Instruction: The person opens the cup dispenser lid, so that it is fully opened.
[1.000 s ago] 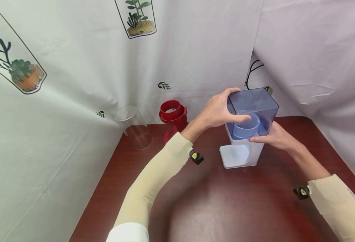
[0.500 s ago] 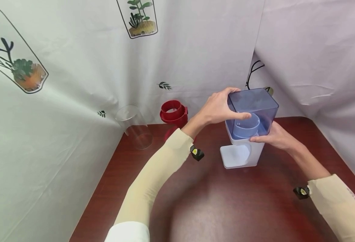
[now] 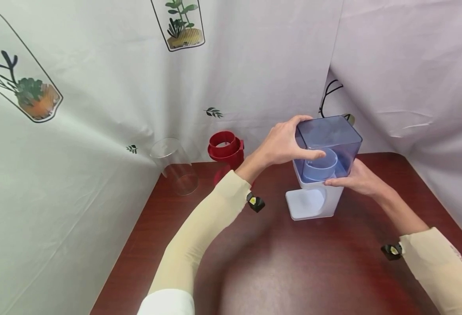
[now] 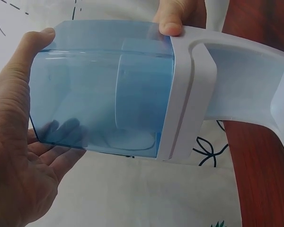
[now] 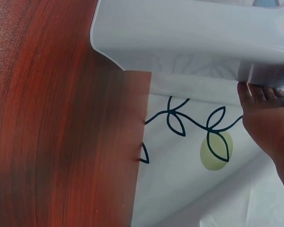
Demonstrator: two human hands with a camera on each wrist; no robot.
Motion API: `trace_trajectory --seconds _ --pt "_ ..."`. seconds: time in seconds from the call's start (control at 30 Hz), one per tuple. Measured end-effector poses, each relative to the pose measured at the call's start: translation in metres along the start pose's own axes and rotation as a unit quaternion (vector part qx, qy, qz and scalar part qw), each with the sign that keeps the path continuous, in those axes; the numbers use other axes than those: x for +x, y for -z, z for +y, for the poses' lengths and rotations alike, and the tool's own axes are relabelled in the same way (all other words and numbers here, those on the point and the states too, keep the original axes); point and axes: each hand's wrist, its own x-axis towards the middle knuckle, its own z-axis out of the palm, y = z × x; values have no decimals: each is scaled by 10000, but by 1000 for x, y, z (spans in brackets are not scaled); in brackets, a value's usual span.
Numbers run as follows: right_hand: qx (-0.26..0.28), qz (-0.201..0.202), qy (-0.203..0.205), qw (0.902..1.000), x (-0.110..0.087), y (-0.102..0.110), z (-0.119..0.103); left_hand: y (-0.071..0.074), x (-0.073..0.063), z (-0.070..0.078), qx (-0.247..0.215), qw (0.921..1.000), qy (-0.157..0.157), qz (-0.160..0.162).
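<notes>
A translucent blue square box (image 3: 329, 130) sits atop a white C-shaped stand (image 3: 335, 202) with a flat base. Through its wall shows a round blue collar (image 3: 321, 167). My left hand (image 3: 283, 142) grips the box near its top, thumb on the near face; in the left wrist view, thumb and fingers of the left hand (image 4: 19, 137) span its end. My right hand (image 3: 360, 177) holds the white upper part where it meets the box, thumb on the rim. Seen from the right wrist, the right hand's fingers (image 5: 260, 94) lie against the white body (image 5: 180, 33).
A red plastic part with a round open collar (image 3: 224, 151) stands at the back of the table, partly hidden by my left forearm. Left of it is a clear open cylinder (image 3: 179, 173). A white printed cloth (image 3: 254, 61) hangs behind the dark red tabletop (image 3: 286, 271).
</notes>
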Motion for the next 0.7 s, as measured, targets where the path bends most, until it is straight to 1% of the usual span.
trace_trajectory --seconds 0.17,0.3,0.43,0.57,0.7 --pt "56 -71 101 9999 1 0 1 0 -1 0 33 10000 -11 44" --pt "29 -53 95 9999 0 -1 1 0 2 -2 108 9999 108 53" --pt "-63 -22 28 10000 1 -2 0 3 6 -2 190 9996 200 48" --pt "-191 -42 23 9998 2 -2 -1 5 8 -3 133 9996 227 27" --pt "-190 -64 102 9997 2 -2 0 4 5 -3 12 9998 186 37"
